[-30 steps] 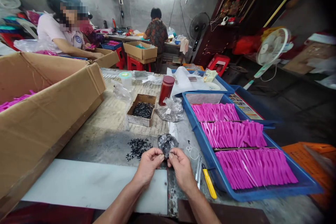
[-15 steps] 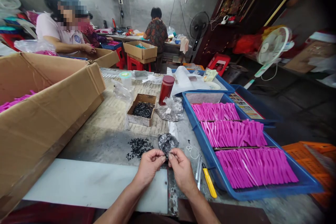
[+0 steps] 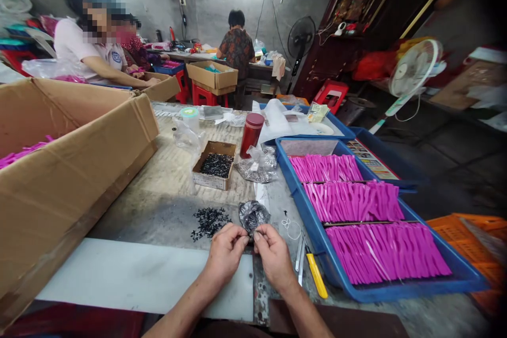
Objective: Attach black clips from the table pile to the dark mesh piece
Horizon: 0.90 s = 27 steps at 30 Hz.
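My left hand [image 3: 225, 253] and my right hand [image 3: 274, 256] meet fingertip to fingertip low in the middle, both pinched on something small and dark that I cannot make out. Just beyond the fingertips lies a small crumpled plastic bag [image 3: 253, 215] of dark parts. A loose heap of small black parts [image 3: 209, 221] sits on the table to its left. Under my wrists is a white board [image 3: 134, 277].
A blue tray [image 3: 312, 224] of magenta strips [image 3: 352, 202] is at right, a yellow-handled tool [image 3: 317, 275] beside it. A big cardboard box [image 3: 71, 169] fills the left. A small box of black parts [image 3: 215, 165], red cup [image 3: 251, 134] and bags lie farther back. Other people work behind.
Both hands stay pinched together in almost the same spot. The person at the back left has shifted an arm slightly.
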### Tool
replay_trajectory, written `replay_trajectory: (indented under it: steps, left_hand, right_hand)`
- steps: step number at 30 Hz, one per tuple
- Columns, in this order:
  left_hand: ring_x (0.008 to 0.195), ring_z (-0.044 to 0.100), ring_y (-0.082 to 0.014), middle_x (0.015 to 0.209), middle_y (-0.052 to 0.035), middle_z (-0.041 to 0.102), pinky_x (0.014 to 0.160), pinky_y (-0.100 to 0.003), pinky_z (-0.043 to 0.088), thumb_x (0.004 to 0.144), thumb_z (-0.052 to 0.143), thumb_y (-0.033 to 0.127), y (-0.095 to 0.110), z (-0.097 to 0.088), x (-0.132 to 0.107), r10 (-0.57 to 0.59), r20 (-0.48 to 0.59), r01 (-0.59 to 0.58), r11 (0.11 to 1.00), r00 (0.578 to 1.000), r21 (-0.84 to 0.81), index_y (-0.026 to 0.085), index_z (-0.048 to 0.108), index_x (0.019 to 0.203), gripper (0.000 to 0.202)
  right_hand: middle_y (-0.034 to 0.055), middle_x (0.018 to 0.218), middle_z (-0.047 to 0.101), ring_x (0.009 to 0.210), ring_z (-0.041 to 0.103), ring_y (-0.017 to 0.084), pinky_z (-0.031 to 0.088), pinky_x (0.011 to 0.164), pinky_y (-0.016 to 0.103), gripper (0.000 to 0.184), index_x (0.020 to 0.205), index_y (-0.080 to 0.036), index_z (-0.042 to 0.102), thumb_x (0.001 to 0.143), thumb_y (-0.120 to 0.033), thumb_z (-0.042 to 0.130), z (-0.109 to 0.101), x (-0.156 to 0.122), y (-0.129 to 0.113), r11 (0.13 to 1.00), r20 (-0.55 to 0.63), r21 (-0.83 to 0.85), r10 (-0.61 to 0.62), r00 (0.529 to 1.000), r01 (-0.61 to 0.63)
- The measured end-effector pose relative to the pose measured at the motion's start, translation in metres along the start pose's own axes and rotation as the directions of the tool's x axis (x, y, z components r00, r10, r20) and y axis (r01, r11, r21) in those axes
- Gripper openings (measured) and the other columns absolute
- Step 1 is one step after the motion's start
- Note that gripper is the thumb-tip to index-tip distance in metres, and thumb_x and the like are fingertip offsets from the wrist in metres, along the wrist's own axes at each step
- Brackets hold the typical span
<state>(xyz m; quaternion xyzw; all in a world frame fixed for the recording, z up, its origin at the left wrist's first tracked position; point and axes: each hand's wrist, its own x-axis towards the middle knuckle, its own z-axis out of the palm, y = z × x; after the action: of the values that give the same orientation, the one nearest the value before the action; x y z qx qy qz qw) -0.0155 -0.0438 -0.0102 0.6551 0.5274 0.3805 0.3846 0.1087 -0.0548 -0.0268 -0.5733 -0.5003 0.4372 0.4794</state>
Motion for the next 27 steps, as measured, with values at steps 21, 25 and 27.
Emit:
replay_trajectory:
  steps: [21, 25, 27]
  left_hand:
    - [0.041, 0.029, -0.0043, 0.045, 0.0073, 0.037, 0.041, -0.017, 0.023, 0.065, 0.056, 0.035, 0.0014, -0.0016, 0.0027, -0.208, 0.288, 0.345, 0.729, 0.935, -0.592, 0.014, 0.044, 0.062, 0.024]
    - [0.041, 0.029, -0.0042, 0.045, 0.0074, 0.037, 0.042, -0.017, 0.024, 0.065, 0.056, 0.034, 0.0033, -0.002, 0.0022, -0.209, 0.293, 0.349, 0.722, 0.933, -0.597, 0.013, 0.045, 0.063, 0.023]
    - [0.041, 0.029, -0.0043, 0.045, 0.0073, 0.037, 0.042, -0.017, 0.024, 0.064, 0.056, 0.035, 0.0034, -0.0018, 0.002, -0.207, 0.295, 0.35, 0.718, 0.933, -0.601, 0.013, 0.046, 0.064, 0.024]
  right_hand:
    - [0.0015, 0.07, 0.056, 0.064, 0.05, 0.014, 0.041, 0.061, 0.025, 0.015, 0.082, -0.016, 0.055, 0.069, -0.022, 0.05, -0.0031, -0.0036, -0.0018, 0.989, 0.077, 0.15, -0.014, 0.997, 0.002]
    - [-0.0014, 0.063, 0.051, 0.057, 0.047, 0.012, 0.04, 0.055, 0.023, 0.015, 0.083, -0.017, 0.052, 0.07, -0.022, 0.05, -0.002, -0.0039, 0.0009, 0.986, 0.083, 0.165, -0.016, 0.996, 0.002]
    - [-0.0021, 0.062, 0.05, 0.057, 0.047, 0.011, 0.039, 0.055, 0.023, 0.014, 0.082, -0.017, 0.051, 0.07, -0.023, 0.051, -0.0014, -0.0039, 0.0008, 0.983, 0.093, 0.183, -0.018, 0.996, 0.001]
